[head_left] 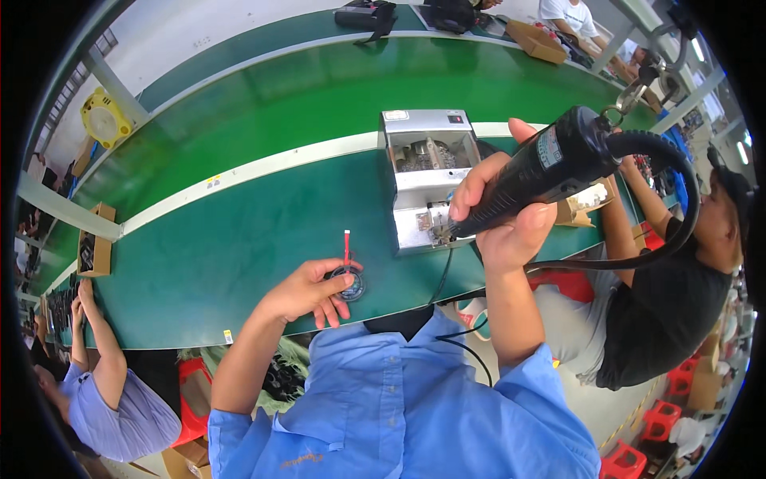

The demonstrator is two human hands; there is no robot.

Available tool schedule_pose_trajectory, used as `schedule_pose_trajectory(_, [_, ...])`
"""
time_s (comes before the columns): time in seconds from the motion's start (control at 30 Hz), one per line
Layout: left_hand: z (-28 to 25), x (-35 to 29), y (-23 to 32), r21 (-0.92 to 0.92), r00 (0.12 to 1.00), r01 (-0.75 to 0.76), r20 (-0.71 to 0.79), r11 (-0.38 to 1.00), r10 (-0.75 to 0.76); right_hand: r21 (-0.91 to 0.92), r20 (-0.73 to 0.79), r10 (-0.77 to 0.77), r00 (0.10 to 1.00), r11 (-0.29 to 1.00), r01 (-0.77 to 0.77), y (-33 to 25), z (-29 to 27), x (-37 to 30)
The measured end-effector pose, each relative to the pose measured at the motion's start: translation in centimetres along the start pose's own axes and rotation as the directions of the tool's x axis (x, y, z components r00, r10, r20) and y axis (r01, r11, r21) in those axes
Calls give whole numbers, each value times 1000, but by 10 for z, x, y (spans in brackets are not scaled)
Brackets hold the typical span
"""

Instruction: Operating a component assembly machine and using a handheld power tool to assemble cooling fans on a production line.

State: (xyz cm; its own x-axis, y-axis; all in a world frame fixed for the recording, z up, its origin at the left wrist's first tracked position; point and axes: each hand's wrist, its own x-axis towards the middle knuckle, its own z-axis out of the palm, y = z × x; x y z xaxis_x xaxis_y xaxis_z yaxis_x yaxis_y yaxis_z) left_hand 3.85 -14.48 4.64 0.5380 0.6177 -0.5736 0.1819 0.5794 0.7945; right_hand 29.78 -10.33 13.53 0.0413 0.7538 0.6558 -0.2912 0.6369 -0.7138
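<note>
My right hand is wrapped round a black electric screwdriver, tilted so its tip points down to the left. That tip meets the front of a silver screw feeder, whose upper window shows a bin of small screws. A thick black cord loops from the screwdriver's top end. Over the green table, my left hand pinches a small round dark part between thumb and fingers. From this part a short red cable with a white connector sticks up.
Beyond the table runs a green conveyor belt behind a pale rail. A cardboard box stands at the left edge. A co-worker in black sits close on the right; another, in light blue, is at the left. A yellow fan stands far left.
</note>
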Motion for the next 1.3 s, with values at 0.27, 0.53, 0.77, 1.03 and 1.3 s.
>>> schedule_pose_trajectory(0.27, [39, 1, -13, -175, 994, -58, -102, 983, 41, 35, 60, 148, 987, 988, -150, 6, -1, -12])
schedule_pose_trajectory(0.53, [61, 21, -11, -198, 994, -112, -20, 974, 110, 353, 109, 82, 991, 929, -116, -14, 16, -57])
schedule_pose_trajectory(0.77, [67, 28, -13, -190, 995, -97, -9, 977, 97, 244, 141, 104, 984, 960, -137, 1, 22, -66])
schedule_pose_trajectory(1.03, [69, 27, -13, -210, 995, -102, -19, 972, 101, 227, 229, 46, 972, 969, -99, 11, 14, -70])
schedule_pose_trajectory(1.3, [68, 28, -14, -221, 993, -119, -18, 968, 118, 206, 237, 49, 970, 974, -99, 14, 15, -69])
